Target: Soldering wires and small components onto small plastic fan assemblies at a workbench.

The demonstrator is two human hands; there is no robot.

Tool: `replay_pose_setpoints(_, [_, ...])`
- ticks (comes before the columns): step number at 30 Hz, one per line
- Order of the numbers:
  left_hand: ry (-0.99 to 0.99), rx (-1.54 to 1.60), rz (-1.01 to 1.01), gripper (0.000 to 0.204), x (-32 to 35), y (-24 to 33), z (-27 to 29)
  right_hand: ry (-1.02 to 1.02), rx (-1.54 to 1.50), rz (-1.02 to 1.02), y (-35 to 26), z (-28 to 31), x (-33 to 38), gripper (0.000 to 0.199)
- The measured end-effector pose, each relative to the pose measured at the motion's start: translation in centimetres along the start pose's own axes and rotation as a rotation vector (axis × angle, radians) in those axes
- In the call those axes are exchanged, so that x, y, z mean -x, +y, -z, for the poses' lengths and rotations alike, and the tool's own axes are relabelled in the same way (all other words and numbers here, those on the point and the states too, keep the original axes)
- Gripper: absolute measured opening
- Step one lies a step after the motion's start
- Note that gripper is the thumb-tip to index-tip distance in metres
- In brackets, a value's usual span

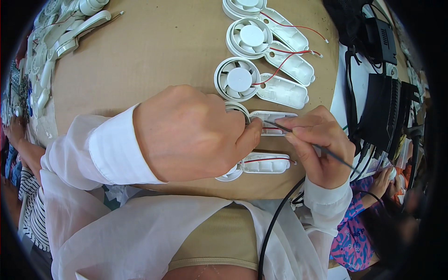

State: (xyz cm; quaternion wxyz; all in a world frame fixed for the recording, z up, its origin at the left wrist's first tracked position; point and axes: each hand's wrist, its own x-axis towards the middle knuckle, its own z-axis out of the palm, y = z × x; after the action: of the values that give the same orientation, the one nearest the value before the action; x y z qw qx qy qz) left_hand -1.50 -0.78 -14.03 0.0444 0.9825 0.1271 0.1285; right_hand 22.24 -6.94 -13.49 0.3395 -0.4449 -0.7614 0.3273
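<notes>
My left hand (191, 135) is curled over a small white fan housing (239, 108), its thumb and fingertips closed at the handle joint. The hand covers most of that fan's round head. Its open handle shell (273, 115) lies to the right, with a red wire (273, 129) along it. My right hand (324, 144) pinches dark, slender tweezers (335, 157), whose tip reaches into this handle shell beside my left thumb. Nearest me, partly under my left hand, lies another fan with an open handle (267, 163) and a red wire.
Several similar fans (239, 79) with red wires line the brown table (140, 56) beyond my hands. White fan parts (60, 44) are heaped at the far left. Black equipment (380, 107) and cables stand right; a black cable (275, 219) hangs before me. Other people's hands (383, 182) show at both sides.
</notes>
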Motion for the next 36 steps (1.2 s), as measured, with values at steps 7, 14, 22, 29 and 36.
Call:
replay_pose_setpoints(7, [-0.029,0.041,0.038,0.026,0.5,0.8,1.2,-0.039,0.053,0.069,-1.3,0.1,0.2,0.016])
replay_pose_setpoints(14, [0.11,1.589,0.491,0.018,-0.6,-2.8,6.6,0.472,-0.1,-0.185,-3.8,5.6,-0.9,0.012])
replay_pose_setpoints(22, [0.533,2.549,0.764,0.036,-4.8,-3.0,5.5,0.599,-0.357,0.046,-1.0,4.5,-6.7,0.016])
replay_pose_setpoints(29, [0.5,2.519,1.037,0.03,-6.1,-3.1,5.1,0.273,-0.251,0.137,0.7,4.4,-6.5,0.019])
replay_pose_setpoints(36, [0.473,2.59,0.973,0.039,-5.8,-3.6,3.9,0.232,-0.122,0.201,0.8,3.6,-6.7,0.021])
